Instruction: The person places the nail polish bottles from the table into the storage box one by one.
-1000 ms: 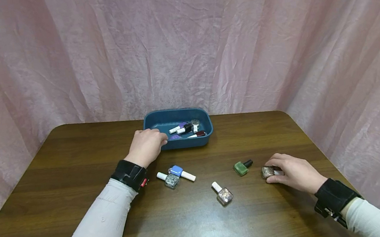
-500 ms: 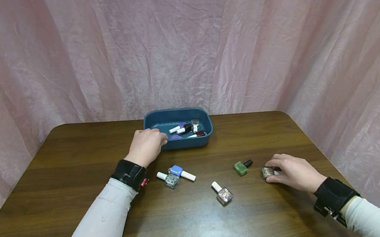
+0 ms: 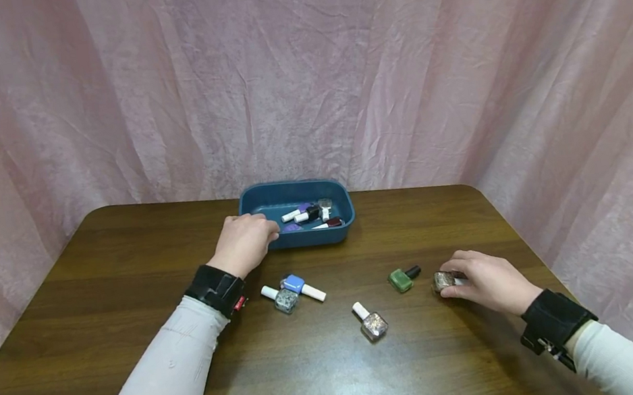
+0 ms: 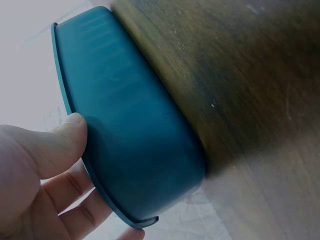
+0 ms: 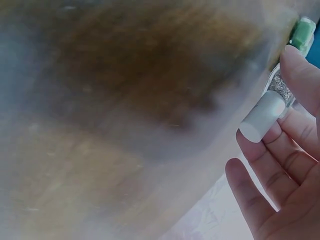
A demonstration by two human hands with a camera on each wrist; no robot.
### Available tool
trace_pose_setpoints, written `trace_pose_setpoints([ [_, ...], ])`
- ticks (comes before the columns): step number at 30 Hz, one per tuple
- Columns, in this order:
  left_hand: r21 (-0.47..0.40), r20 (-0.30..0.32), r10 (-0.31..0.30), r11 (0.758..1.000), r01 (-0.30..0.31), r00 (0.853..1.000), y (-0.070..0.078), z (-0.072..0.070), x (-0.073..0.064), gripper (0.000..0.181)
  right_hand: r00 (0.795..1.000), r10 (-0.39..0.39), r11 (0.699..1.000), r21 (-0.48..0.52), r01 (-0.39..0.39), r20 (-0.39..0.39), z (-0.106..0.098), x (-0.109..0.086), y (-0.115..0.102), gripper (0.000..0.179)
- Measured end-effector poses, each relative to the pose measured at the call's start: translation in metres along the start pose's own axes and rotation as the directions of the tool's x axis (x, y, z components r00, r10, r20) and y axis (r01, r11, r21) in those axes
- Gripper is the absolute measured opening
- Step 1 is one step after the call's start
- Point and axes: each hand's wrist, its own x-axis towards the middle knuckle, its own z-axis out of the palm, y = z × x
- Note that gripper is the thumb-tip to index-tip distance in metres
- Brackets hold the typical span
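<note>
Head view: pink curtain (image 3: 285, 72) behind the blue bin (image 3: 310, 238); wood table (image 3: 134, 375) under it. Left hand (image 3: 242, 244) grips the bin's near-left rim, thumb outside, fingers inside. Right hand (image 3: 491, 282), well right and nearer than the bin, pinches a glitter bottle (image 3: 444, 280) between thumb and fingers, white cap toward the palm. Green bottle (image 3: 400, 280) front-right of bin, near the held one. Second glitter bottle (image 3: 375, 326) in front of bin. Silver bottle (image 3: 286, 302) and blue bottle (image 3: 293, 284) nearer its front, close together. More bottles (image 3: 313, 213) lie inside bin.
</note>
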Motion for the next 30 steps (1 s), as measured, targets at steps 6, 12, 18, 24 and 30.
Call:
trace_pose_setpoints([
  [6,0.000,0.009,-0.003,1.000,0.003,1.000,0.000,0.000,0.000,0.008,1.000,-0.005,1.000,0.017,0.005,-0.004,-0.004,0.007,-0.003,0.035],
  [12,-0.003,0.023,-0.010,1.000,0.010,1.000,0.000,-0.001,0.000,0.012,1.000,0.000,1.000,0.012,0.000,-0.001,-0.007,0.016,-0.006,0.035],
  [18,-0.004,0.021,-0.011,1.000,0.011,1.000,0.000,0.000,0.000,0.011,1.000,-0.004,1.000,0.014,0.005,-0.012,-0.010,0.029,-0.010,0.035],
  [24,0.005,0.021,-0.010,1.000,0.010,1.000,-0.001,0.001,0.000,0.010,0.999,-0.031,0.999,0.026,0.032,-0.032,-0.012,0.042,-0.016,0.036],
  [30,0.006,0.025,-0.013,1.000,0.013,1.000,-0.001,0.001,0.000,0.011,0.999,-0.036,0.999,0.036,0.037,-0.022,-0.013,0.057,-0.024,0.034],
])
